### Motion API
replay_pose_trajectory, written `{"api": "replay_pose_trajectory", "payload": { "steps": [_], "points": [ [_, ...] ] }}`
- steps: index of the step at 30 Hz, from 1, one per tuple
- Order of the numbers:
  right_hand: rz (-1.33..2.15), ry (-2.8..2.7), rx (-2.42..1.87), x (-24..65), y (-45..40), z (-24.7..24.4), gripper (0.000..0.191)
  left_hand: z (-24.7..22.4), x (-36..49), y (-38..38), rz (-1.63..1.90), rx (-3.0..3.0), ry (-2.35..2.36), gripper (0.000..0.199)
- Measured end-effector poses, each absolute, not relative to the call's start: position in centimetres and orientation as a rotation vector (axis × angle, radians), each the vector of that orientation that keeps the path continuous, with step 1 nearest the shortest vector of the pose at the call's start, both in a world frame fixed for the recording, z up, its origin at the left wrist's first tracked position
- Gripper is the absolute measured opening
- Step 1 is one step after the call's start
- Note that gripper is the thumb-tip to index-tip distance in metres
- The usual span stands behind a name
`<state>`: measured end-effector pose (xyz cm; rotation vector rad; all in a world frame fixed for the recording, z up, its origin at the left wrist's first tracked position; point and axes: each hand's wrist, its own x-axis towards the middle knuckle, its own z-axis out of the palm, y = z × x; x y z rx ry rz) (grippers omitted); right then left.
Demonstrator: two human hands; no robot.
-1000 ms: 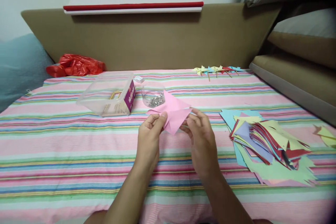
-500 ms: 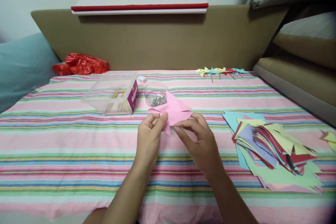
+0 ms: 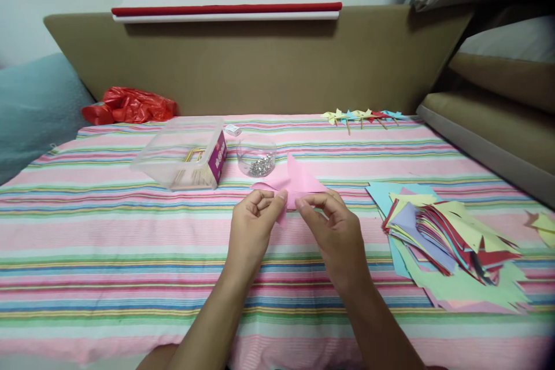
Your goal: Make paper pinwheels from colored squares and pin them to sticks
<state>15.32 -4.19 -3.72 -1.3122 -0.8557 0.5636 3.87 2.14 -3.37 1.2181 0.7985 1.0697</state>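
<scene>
A pink sheet of paper (image 3: 299, 178), cut and partly folded into pointed flaps like a pinwheel, is held up between both hands over the striped cloth. My left hand (image 3: 258, 219) pinches it near the middle, thumb on top. On the paper's right side, my right hand (image 3: 332, 225) grips a lower flap between thumb and fingers. One corner points up and another hangs below my left thumb. Just beyond the paper stands a clear round tub (image 3: 256, 159) with small silvery metal pieces inside.
A clear plastic box (image 3: 173, 153) with thin sticks lies left of the tub, near a small white box (image 3: 232, 130). Colored paper (image 3: 451, 243) is piled at the right. Finished pinwheels (image 3: 362, 116) lie at the back, a red plastic bag (image 3: 134, 105) at the back left.
My right thumb and fingers have closed on the paper's right flap. Both hands and the pink paper have shifted slightly right, uncovering more of the round tub.
</scene>
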Motion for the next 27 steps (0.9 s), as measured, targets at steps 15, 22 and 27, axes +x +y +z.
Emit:
{"api": "replay_pose_trajectory", "payload": {
  "steps": [15,22,27],
  "points": [
    [0.517,-0.756,-1.324,14.7,-4.1,-3.8,0.013,-3.3,4.0,1.7,1.027,1.244,0.799,0.028],
    [0.530,-0.734,-1.309,14.4,-4.0,-3.9,0.014,-3.4,4.0,1.8,1.018,1.251,0.788,0.027],
    [0.529,-0.715,-1.302,14.3,-4.0,-3.9,0.014,-3.4,4.0,1.8,1.033,1.254,0.797,0.028]
  ]
}}
